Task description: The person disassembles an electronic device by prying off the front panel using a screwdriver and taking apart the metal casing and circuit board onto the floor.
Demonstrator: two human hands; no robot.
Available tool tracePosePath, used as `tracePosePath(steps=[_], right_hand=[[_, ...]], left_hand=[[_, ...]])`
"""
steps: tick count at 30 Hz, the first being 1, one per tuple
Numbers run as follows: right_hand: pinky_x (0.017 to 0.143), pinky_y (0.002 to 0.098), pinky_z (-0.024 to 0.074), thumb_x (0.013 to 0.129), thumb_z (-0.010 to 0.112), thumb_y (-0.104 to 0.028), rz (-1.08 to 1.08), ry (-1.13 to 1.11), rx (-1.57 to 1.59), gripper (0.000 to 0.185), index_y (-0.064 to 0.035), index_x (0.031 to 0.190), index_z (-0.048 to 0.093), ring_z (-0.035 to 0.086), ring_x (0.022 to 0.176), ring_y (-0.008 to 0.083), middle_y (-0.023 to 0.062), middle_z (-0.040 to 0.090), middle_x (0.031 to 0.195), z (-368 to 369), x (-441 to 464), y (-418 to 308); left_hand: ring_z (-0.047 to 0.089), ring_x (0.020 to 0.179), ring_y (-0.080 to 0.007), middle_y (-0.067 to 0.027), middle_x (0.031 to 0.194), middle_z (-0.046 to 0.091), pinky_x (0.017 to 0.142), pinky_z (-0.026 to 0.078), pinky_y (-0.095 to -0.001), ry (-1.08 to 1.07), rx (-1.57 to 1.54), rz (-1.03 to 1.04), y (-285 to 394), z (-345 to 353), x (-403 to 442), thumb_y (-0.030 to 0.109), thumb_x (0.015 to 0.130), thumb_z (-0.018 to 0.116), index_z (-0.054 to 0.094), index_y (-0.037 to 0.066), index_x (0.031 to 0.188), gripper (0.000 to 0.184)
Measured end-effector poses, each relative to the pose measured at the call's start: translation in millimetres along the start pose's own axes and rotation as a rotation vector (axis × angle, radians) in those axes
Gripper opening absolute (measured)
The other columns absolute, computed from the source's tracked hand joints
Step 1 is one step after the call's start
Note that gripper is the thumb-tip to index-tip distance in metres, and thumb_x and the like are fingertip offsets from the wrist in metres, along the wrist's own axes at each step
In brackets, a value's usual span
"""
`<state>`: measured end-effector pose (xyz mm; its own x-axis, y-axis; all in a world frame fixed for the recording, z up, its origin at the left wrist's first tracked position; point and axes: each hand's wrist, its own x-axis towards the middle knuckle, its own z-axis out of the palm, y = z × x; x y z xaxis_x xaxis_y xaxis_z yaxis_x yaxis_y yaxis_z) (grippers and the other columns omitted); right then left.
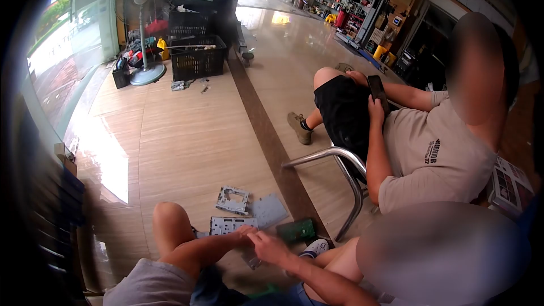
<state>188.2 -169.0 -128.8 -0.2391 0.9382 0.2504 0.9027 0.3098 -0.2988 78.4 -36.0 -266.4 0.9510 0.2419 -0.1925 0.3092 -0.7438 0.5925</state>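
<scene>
My left hand point(245, 233) and my right hand point(271, 247) meet low in the centre, with fingers closed together. Whatever is between them is too small or hidden to name. Just behind my left hand, a grey metal plate with holes point(226, 225) lies on the floor. Beyond it lies a metal frame with a large opening point(231, 200). A flat grey sheet point(271, 209) lies to its right, and a green board point(297, 230) is right of my hands. Some small blurred pieces point(251, 260) show below my hands.
At right, a seated person point(430, 147) holds a phone point(378, 92) beside a chair's metal armrest point(340, 152). A large blurred shape point(442, 252) covers the lower right. Black crates point(198, 59), a fan point(141, 34) and stocked shelves point(348, 0) stand farther back.
</scene>
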Motion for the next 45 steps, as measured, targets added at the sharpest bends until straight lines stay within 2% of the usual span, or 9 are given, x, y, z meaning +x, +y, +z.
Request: tracePosePath(steps=[2,8,11,17,23,26,32,37,45], right_hand=[[0.061,0.0348,0.0574,0.085,0.062,-0.014,-0.061,0.093,-0.005,0.031,-0.0083,0.115,0.062,0.068,0.074,0.0261,0.0092,0.063,0.092,2,2,3],[0.059,0.0383,0.0578,0.086,0.061,-0.015,0.112,-0.139,-0.027,0.032,-0.0107,0.118,0.060,0.068,0.071,0.0278,0.0083,0.063,0.091,-7,1,-4],[0.055,0.0388,0.0573,0.087,0.062,-0.016,-0.037,0.098,0.047,0.032,-0.0105,0.118,0.059,0.068,0.066,0.0282,0.0085,0.063,0.089,1,0,3],[0.057,0.0378,0.0580,0.085,0.062,-0.016,0.133,-0.110,-0.036,0.036,-0.0092,0.120,0.058,0.069,0.069,0.0280,0.0095,0.064,0.093,-6,0,-3],[0.056,0.0357,0.0576,0.087,0.061,-0.016,-0.001,0.060,0.003,0.037,-0.0083,0.122,0.057,0.069,0.070,0.0274,0.0100,0.064,0.093,-14,3,-5],[0.059,0.0353,0.0577,0.086,0.061,-0.015,0.167,-0.161,-0.038,0.037,-0.0080,0.121,0.058,0.068,0.077,0.0269,0.0105,0.064,0.096,-17,2,-10],[0.060,0.0428,0.0574,0.088,0.061,-0.018,-0.056,0.114,0.063,0.029,-0.0108,0.116,0.061,0.069,0.072,0.0327,0.0116,0.066,0.093,18,-5,15],[0.061,0.0464,0.0579,0.088,0.058,-0.017,0.128,-0.147,0.021,0.028,-0.0142,0.116,0.060,0.069,0.070,0.0358,0.0118,0.066,0.093,-3,1,-1],[0.061,0.0454,0.0587,0.087,0.058,-0.018,0.150,-0.138,-0.008,0.028,-0.0138,0.115,0.060,0.069,0.070,0.0359,0.0104,0.066,0.092,-14,6,-8]], left_hand=[[0.070,0.093,-0.0324,-0.0126,0.092,0.073,0.079,0.055,-0.0439,0.017,0.001,0.012,-3,3,1,0.028,0.081,0.066,0.072,0.013,0.092,0.019],[0.070,0.095,-0.0324,-0.0128,0.095,0.073,0.080,0.055,-0.0437,-0.090,0.057,-0.056,-2,3,8,0.028,0.082,0.066,0.072,0.013,0.095,0.021],[0.070,0.094,-0.0326,-0.0126,0.095,0.073,0.079,0.054,-0.0438,-0.054,0.028,-0.039,-2,3,5,0.029,0.082,0.066,0.072,0.013,0.097,0.022],[0.070,0.094,-0.0317,-0.0123,0.095,0.073,0.079,0.054,-0.0428,-0.118,0.011,-0.060,6,-7,5,0.029,0.084,0.065,0.072,0.015,0.100,0.023],[0.069,0.091,-0.0323,-0.0110,0.094,0.073,0.076,0.054,-0.0433,-0.039,0.029,-0.012,-3,3,5,0.029,0.082,0.067,0.072,0.016,0.098,0.022],[0.070,0.090,-0.0316,-0.0110,0.093,0.073,0.076,0.053,-0.0431,-0.029,-0.006,0.004,-5,4,5,0.029,0.081,0.068,0.072,0.015,0.097,0.022],[0.070,0.089,-0.0294,-0.0092,0.090,0.072,0.077,0.054,-0.0423,-0.075,0.015,-0.035,13,-9,1,0.029,0.080,0.069,0.072,0.014,0.096,0.022],[0.068,0.086,-0.0358,-0.0159,0.087,0.071,0.073,0.053,-0.0431,0.112,-0.169,0.046,21,-19,-14,0.028,0.080,0.067,0.070,0.009,0.088,0.020],[0.068,0.089,-0.0353,-0.0153,0.090,0.071,0.075,0.053,-0.0439,-0.079,-0.072,-0.135,20,-6,5,0.028,0.081,0.066,0.071,0.010,0.089,0.021]])
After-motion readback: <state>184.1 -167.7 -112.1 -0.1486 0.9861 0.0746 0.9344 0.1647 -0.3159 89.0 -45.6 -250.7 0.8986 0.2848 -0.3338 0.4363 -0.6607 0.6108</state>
